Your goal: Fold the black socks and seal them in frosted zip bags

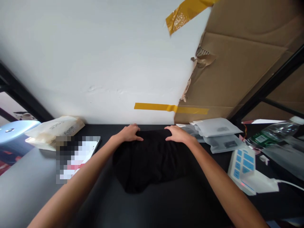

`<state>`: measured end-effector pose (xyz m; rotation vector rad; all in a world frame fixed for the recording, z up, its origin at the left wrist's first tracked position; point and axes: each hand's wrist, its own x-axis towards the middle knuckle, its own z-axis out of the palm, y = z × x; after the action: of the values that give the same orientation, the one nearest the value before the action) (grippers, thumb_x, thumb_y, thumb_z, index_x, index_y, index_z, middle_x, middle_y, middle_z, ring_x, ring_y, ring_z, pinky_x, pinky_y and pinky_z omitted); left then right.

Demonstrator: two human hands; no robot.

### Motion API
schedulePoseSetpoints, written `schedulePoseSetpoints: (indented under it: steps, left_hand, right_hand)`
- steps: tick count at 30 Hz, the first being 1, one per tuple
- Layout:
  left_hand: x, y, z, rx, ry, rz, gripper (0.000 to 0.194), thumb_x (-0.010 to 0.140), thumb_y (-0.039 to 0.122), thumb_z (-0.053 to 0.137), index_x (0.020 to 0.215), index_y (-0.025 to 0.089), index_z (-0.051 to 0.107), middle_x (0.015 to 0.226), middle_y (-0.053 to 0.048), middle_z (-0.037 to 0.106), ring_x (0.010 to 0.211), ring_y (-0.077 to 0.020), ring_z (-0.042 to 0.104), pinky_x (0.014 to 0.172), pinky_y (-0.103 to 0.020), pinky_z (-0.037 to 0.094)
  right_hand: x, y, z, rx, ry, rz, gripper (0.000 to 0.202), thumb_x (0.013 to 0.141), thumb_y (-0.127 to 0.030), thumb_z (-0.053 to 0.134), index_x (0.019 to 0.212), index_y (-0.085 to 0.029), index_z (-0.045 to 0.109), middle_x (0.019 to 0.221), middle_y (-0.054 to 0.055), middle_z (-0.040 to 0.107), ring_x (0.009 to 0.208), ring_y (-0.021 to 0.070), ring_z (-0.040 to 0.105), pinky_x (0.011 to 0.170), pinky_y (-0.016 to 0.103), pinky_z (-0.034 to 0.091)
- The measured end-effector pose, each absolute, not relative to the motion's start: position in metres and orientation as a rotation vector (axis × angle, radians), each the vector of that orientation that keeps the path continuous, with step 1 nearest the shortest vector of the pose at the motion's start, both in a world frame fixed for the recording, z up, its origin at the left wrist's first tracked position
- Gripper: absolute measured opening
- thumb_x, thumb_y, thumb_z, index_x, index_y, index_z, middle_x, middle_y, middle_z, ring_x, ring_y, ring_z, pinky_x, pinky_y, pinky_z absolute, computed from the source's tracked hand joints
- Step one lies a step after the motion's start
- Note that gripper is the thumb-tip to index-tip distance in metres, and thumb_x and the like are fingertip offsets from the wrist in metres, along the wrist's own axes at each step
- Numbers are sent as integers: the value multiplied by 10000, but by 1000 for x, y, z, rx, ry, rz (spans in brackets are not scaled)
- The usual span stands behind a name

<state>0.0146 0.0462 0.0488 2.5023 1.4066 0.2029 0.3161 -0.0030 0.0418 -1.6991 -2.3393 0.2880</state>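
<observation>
A dark black cloth (152,161), perhaps a folded garment, lies creased on the black tabletop in front of me. My left hand (127,133) grips its far left corner, with the thumb over the fabric and the fingers at the far edge. At the far right corner, my right hand (180,134) has hold of the cloth in the same way. Between the two hands the far edge runs nearly straight. The near edge hangs loose and uneven toward me. Some fingertips are hidden against the dark fabric.
On the left lie a phone (83,155), partly pixelated, and a cream packet (57,131) beside a bluish round container (17,139). At right are clear plastic pouches (219,133), a white device with blue buttons (244,171) and a bottle (273,133). A white panel (95,57) stands behind.
</observation>
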Motion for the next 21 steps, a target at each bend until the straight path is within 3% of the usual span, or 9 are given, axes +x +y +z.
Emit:
schedulePoseSetpoints:
  steps: [3, 6, 10, 14, 17, 21]
  left_hand:
    - [9, 47, 68, 2579, 1229, 158, 226, 774, 411, 732, 882, 221, 674, 879, -52, 678, 811, -245, 637, 717, -304, 472]
    - [1, 25, 76, 2861, 992, 173, 44, 888, 253, 610, 905, 223, 637, 906, -51, 655, 809, -223, 620, 702, -301, 451]
    - [-7, -4, 67, 3207, 721, 25, 153, 946, 124, 526, 935, 223, 642, 980, -72, 657, 884, -220, 625, 781, -320, 471]
    - [-11, -24, 65, 3253, 716, -217, 233, 874, 53, 575, 1028, 206, 659, 1060, -88, 685, 940, -231, 647, 810, -332, 487]
    - [-13, -52, 76, 3177, 755, -52, 264, 889, 135, 586, 1133, 205, 656, 1176, -99, 676, 1050, -262, 646, 911, -381, 483]
    - [-9, -96, 70, 3032, 656, 171, 473, 937, 455, 613, 1346, 223, 564, 1314, -117, 627, 1138, -288, 626, 980, -411, 484]
  right_hand:
    - [325, 0, 51, -1596, -2396, 226, 286, 829, -112, 703, 1092, -226, 692, 1084, 65, 702, 1039, 232, 654, 868, 318, 493]
    - [327, -21, 55, -1478, -2465, -21, 310, 801, 38, 547, 920, -224, 662, 920, 21, 654, 874, 184, 608, 765, 283, 427]
    - [323, -51, 49, -1404, -2673, -357, 335, 773, 85, 503, 894, -199, 632, 936, 55, 624, 896, 210, 562, 778, 319, 381]
    - [325, -69, 48, -1444, -2799, -352, 322, 805, 74, 516, 949, -180, 653, 1017, 86, 643, 956, 224, 578, 814, 331, 404]
    - [331, -90, 56, -1455, -2672, -130, 278, 863, -23, 557, 1042, -201, 674, 1080, 72, 653, 1010, 217, 601, 880, 335, 432]
    - [338, -127, 54, -1395, -2629, 256, 333, 822, -278, 745, 1149, -249, 687, 1179, 55, 662, 1011, 226, 647, 908, 350, 477]
